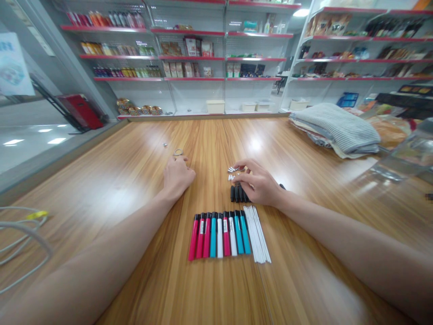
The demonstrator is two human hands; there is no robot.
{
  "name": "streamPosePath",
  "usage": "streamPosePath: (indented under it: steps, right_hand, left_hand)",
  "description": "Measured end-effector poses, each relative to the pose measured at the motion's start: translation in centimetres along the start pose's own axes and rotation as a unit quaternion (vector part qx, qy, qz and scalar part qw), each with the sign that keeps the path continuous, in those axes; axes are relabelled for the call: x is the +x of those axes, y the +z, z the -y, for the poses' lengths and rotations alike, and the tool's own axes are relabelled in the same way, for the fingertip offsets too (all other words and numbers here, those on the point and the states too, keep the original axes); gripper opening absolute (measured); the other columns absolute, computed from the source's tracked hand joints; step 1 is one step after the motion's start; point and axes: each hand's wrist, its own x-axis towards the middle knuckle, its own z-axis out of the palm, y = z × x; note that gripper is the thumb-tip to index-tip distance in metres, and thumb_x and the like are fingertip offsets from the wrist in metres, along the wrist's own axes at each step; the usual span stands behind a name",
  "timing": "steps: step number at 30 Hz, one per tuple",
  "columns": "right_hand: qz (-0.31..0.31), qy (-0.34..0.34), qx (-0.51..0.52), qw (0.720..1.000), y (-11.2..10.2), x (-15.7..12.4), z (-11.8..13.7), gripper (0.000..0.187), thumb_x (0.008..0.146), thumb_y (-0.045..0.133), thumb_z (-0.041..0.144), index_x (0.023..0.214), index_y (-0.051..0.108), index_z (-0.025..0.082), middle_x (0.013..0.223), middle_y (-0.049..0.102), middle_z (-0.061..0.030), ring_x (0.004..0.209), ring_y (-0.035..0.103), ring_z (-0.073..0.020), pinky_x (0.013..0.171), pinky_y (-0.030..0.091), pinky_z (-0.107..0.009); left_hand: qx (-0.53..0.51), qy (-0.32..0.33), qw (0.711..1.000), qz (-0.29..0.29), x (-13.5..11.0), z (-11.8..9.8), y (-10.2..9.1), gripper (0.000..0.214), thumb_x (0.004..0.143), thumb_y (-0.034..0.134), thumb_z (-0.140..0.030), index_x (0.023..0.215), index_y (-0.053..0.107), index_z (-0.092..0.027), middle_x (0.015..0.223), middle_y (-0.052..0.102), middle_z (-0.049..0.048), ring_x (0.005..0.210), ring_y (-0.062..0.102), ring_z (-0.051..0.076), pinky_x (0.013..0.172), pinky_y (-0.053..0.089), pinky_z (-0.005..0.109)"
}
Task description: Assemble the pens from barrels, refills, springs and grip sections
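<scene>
My left hand (177, 177) rests on the wooden table (135, 180) with its fingers curled under, just below a small ring (178, 152). Whether anything is in it is hidden. My right hand (259, 183) reaches over a cluster of small silver and white pen tips (232, 170), fingers bent and touching them. Under that hand lie a few black pen caps (237, 193). In front of both hands sits a row of red, teal and white pen barrels (219, 234), with thin white refill tubes (257, 234) beside them on the right.
A folded striped cloth (338, 128) lies at the right on the table, next to clear plastic packaging (402, 153). A tiny metal piece (165, 145) sits beyond the ring. Grey cables (23, 234) lie at the left edge. Store shelves (189, 58) with goods stand behind.
</scene>
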Motion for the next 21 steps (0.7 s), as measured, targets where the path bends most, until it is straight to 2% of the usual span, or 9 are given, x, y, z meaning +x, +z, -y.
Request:
streamPosePath:
  steps: [5, 12, 17, 21]
  right_hand:
    - [-0.003, -0.003, 0.006, 1.000, 0.0, 0.0, -0.1, 0.026, 0.080, 0.050, 0.005, 0.093, 0.066, 0.021, 0.113, 0.052, -0.0102, 0.102, 0.051, -0.0212, 0.083, 0.050, -0.038]
    - [-0.002, -0.001, 0.004, 1.000, 0.1, -0.1, -0.1, 0.026, 0.081, 0.049, 0.005, 0.093, 0.066, 0.021, 0.112, 0.053, -0.0100, 0.101, 0.051, -0.0210, 0.083, 0.050, -0.038]
    - [0.003, -0.001, 0.005, 1.000, 0.0, -0.1, -0.1, 0.026, 0.080, 0.049, 0.005, 0.094, 0.066, 0.021, 0.112, 0.054, -0.0098, 0.102, 0.052, -0.0213, 0.083, 0.050, -0.039]
    - [0.000, -0.003, 0.009, 1.000, 0.1, -0.1, -0.2, 0.027, 0.081, 0.049, 0.005, 0.094, 0.066, 0.021, 0.111, 0.055, -0.0095, 0.103, 0.052, -0.0218, 0.082, 0.050, -0.040]
  left_hand:
    - [-0.024, 0.007, 1.000, -0.013, 0.6, 0.5, -0.3, 0.044, 0.070, 0.053, -0.013, 0.114, 0.056, -0.014, 0.105, 0.058, 0.0125, 0.095, 0.059, 0.024, 0.089, 0.046, 0.034]
    - [-0.016, 0.002, 1.000, -0.026, 0.7, 0.5, -0.3, 0.037, 0.075, 0.054, -0.019, 0.111, 0.057, -0.013, 0.105, 0.059, 0.0140, 0.098, 0.058, 0.025, 0.091, 0.046, 0.034]
    - [0.012, 0.069, 0.997, 0.027, -0.5, -1.4, -0.9, 0.039, 0.078, 0.052, -0.023, 0.114, 0.054, -0.010, 0.109, 0.060, 0.0158, 0.103, 0.058, 0.027, 0.091, 0.045, 0.035]
    - [0.075, 0.084, 0.989, 0.094, -0.9, -1.9, -1.3, 0.030, 0.080, 0.044, -0.016, 0.106, 0.060, -0.011, 0.100, 0.063, 0.0169, 0.099, 0.060, 0.028, 0.088, 0.046, 0.036]
